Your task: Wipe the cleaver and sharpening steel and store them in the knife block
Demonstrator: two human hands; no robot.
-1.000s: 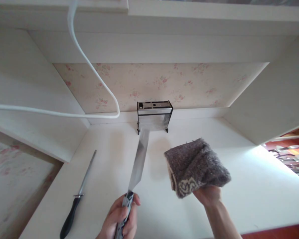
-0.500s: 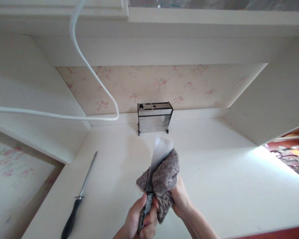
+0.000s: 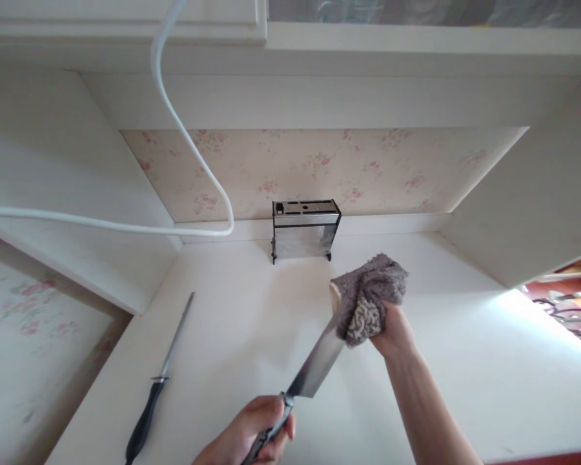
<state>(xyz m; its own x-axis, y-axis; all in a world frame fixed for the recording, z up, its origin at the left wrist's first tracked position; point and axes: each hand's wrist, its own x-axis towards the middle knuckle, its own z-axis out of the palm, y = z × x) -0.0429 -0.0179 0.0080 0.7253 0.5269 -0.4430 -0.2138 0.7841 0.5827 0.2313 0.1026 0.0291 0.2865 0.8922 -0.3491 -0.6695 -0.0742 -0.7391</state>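
Knife (image 3: 320, 363) is angling from the clenched left hand (image 3: 255, 421) while the right hand (image 3: 396, 330), clutching the cloth (image 3: 370, 292), is covering only its tip.

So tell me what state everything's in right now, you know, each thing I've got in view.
Broad steel knife with dark patterned handle: gripped in the left hand, far end of blade hidden by the towel.
Grey-brown patterned towel: bunched in the right hand.
Black-handled metal rod: lying on the white counter.
Clear-sided black and silver holder: upright.
White cable: bent, slack.
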